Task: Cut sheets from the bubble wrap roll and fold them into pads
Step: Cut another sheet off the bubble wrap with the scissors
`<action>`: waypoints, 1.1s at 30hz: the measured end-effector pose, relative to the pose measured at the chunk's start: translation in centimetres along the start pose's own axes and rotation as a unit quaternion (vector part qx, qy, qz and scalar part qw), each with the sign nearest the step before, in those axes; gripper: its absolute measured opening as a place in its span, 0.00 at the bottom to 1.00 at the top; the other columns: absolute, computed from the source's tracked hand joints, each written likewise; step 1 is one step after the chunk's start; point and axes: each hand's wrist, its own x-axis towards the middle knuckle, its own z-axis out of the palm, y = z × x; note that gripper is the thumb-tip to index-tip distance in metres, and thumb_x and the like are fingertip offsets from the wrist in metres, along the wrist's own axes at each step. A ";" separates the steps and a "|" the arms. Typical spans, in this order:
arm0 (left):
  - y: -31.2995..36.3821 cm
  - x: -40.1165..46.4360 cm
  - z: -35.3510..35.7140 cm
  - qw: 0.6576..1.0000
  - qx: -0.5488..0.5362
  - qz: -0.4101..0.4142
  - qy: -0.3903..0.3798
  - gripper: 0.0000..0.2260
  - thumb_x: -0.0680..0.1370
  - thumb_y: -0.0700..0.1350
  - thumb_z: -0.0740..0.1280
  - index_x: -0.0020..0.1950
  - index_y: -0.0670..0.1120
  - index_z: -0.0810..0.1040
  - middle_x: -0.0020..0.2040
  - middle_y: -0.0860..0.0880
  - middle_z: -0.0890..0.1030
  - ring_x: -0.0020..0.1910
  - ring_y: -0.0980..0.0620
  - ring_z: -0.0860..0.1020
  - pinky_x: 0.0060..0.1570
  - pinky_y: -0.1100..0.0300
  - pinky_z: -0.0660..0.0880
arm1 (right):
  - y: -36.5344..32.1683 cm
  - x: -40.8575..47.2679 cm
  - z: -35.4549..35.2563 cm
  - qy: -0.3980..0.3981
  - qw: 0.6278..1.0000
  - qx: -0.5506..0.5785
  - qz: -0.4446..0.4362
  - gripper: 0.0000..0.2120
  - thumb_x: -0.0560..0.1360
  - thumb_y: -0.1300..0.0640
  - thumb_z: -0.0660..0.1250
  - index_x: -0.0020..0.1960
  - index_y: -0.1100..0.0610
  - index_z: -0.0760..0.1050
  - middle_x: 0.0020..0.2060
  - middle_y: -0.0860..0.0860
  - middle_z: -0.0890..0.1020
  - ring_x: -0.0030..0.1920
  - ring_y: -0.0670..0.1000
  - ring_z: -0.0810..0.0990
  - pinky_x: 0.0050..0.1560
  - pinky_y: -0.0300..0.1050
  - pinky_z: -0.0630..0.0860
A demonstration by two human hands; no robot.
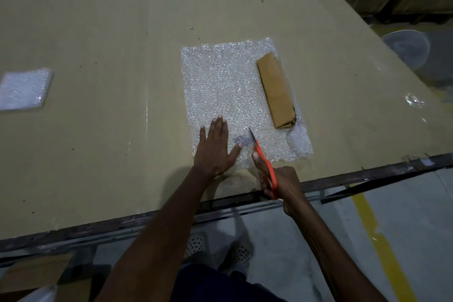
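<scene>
Lying flat on the cardboard-covered counter, the bubble wrap sheet sits near the front edge, a little right of centre, its long axis running from the person outward toward the far side. A brown cardboard block rests on the sheet's right part, its length following roughly the same direction and tilted slightly, its near end crumpled. Well to the left, apart from the sheet, a folded bubble wrap pad lies flat by the counter's left border. Off the right edge stands a pale fan, and a small shiny scrap of plastic lies on the counter near that side. No bins or boxes with contents can be made out; dim cartons at the far right are too dark to read.

The left hand lies palm down on the near part of the sheet, fingers spread and pressing it flat. The right hand is closed around the handles of orange scissors, whose blades point away from the person and slightly left, the tip over the sheet just beside the left thumb. Below the counter's dark front rail, grey floor with a yellow line shows.
</scene>
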 end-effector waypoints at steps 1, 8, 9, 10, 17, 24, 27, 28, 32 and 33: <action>0.0 0.0 0.0 1.000 -0.001 0.000 -0.001 0.38 0.81 0.65 0.47 0.80 0.39 0.47 0.81 0.42 0.46 0.80 0.46 0.44 0.76 0.41 0.42 | 0.0 0.0 0.0 -0.002 1.000 0.000 0.000 0.26 0.65 0.37 0.79 0.28 0.57 0.74 0.26 0.56 0.71 0.22 0.51 0.66 0.23 0.37 0.62; -0.1 -0.1 0.1 1.000 -0.001 0.007 0.006 0.38 0.81 0.65 0.48 0.80 0.38 0.49 0.81 0.41 0.48 0.80 0.45 0.46 0.76 0.41 0.42 | -0.5 0.9 0.7 0.004 1.000 0.001 -0.005 0.26 0.65 0.37 0.79 0.29 0.58 0.75 0.25 0.57 0.72 0.20 0.50 0.68 0.22 0.36 0.63; -0.1 -0.1 0.1 1.000 -0.001 0.008 0.007 0.38 0.81 0.65 0.48 0.80 0.38 0.49 0.81 0.41 0.48 0.80 0.45 0.46 0.76 0.41 0.43 | -0.4 0.9 0.6 0.005 1.000 0.000 -0.007 0.27 0.65 0.37 0.79 0.29 0.59 0.75 0.25 0.58 0.72 0.20 0.50 0.67 0.22 0.36 0.62; -0.1 -0.1 0.1 1.000 0.000 0.010 0.008 0.38 0.80 0.65 0.48 0.80 0.38 0.50 0.81 0.41 0.49 0.80 0.45 0.47 0.76 0.40 0.43 | -0.4 0.9 0.5 0.005 1.000 0.000 -0.007 0.27 0.64 0.37 0.79 0.29 0.59 0.74 0.25 0.58 0.71 0.20 0.50 0.66 0.22 0.37 0.62; -0.1 -0.2 0.2 1.000 0.007 0.008 0.005 0.38 0.80 0.65 0.48 0.80 0.38 0.50 0.81 0.41 0.48 0.80 0.44 0.47 0.76 0.41 0.42 | -1.2 1.6 1.0 -0.016 1.000 0.021 -0.004 0.29 0.64 0.36 0.79 0.34 0.62 0.76 0.27 0.59 0.73 0.22 0.51 0.67 0.25 0.39 0.61; -0.2 -0.1 0.3 1.000 -0.001 0.007 0.003 0.38 0.80 0.66 0.47 0.80 0.39 0.50 0.81 0.41 0.48 0.80 0.45 0.46 0.76 0.41 0.41 | -1.1 1.8 0.9 -0.022 0.999 0.041 -0.003 0.25 0.64 0.40 0.81 0.31 0.61 0.76 0.27 0.60 0.72 0.22 0.51 0.66 0.25 0.39 0.59; -0.1 -0.2 0.2 1.000 0.000 0.004 -0.002 0.38 0.80 0.66 0.46 0.80 0.39 0.48 0.81 0.42 0.46 0.80 0.46 0.45 0.76 0.41 0.41 | -1.6 1.9 1.2 -0.020 0.999 0.024 0.002 0.29 0.63 0.36 0.79 0.33 0.62 0.76 0.27 0.59 0.74 0.22 0.51 0.68 0.25 0.39 0.62; 0.0 -0.3 0.1 1.000 -0.002 0.002 -0.004 0.39 0.80 0.67 0.46 0.80 0.39 0.48 0.81 0.42 0.46 0.80 0.46 0.44 0.76 0.42 0.40 | -1.9 2.0 1.4 -0.017 1.000 0.022 0.004 0.29 0.64 0.36 0.79 0.31 0.61 0.75 0.26 0.59 0.74 0.22 0.51 0.68 0.25 0.39 0.63; -0.1 -0.4 0.0 1.000 -0.002 0.000 -0.015 0.39 0.80 0.67 0.44 0.80 0.39 0.46 0.81 0.43 0.45 0.80 0.46 0.43 0.76 0.43 0.38 | -2.1 2.4 1.7 -0.017 0.999 0.028 -0.005 0.27 0.63 0.39 0.82 0.25 0.58 0.74 0.24 0.58 0.72 0.21 0.51 0.67 0.27 0.42 0.63; -0.1 -0.4 -0.1 1.000 0.001 0.000 -0.016 0.39 0.79 0.67 0.44 0.80 0.39 0.47 0.81 0.43 0.45 0.80 0.46 0.43 0.76 0.43 0.38 | -2.0 2.3 1.5 -0.016 1.000 0.021 -0.006 0.27 0.62 0.38 0.82 0.25 0.58 0.74 0.24 0.59 0.72 0.22 0.51 0.67 0.27 0.42 0.63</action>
